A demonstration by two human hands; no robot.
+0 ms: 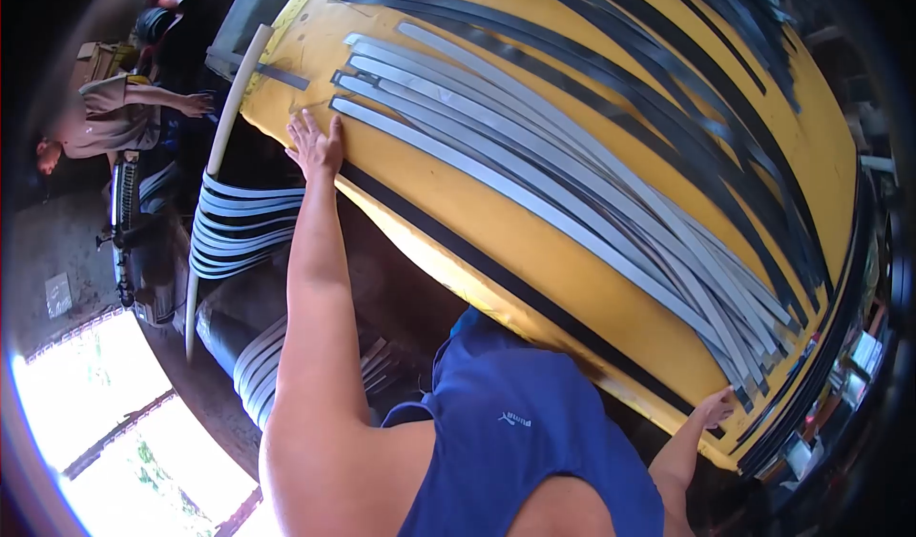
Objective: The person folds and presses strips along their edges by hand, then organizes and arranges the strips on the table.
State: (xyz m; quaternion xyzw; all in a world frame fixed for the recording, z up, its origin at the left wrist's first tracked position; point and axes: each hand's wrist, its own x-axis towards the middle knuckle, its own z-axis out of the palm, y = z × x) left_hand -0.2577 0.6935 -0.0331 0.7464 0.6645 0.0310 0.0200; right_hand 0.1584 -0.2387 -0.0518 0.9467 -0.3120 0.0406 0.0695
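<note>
Along the near edge of a yellow table (420, 176) runs a black strip (496, 268). My left hand (315, 146) lies at the strip's upper left end, fingers spread, palm down. At the strip's lower right end is my right hand (714, 409), its fingers bent together at the table edge; what they hold, if anything, is too small to make out. Beyond the black strip a bundle of grey strips (534, 169) lies lengthwise, with dark strips (592, 69) farther across the table.
Striped strips (243, 227) hang from a pale pole (229, 126) at the left. A co-worker (119, 117) is at the far left, apart from my hands. Small items (863, 356) sit beyond the table's right end.
</note>
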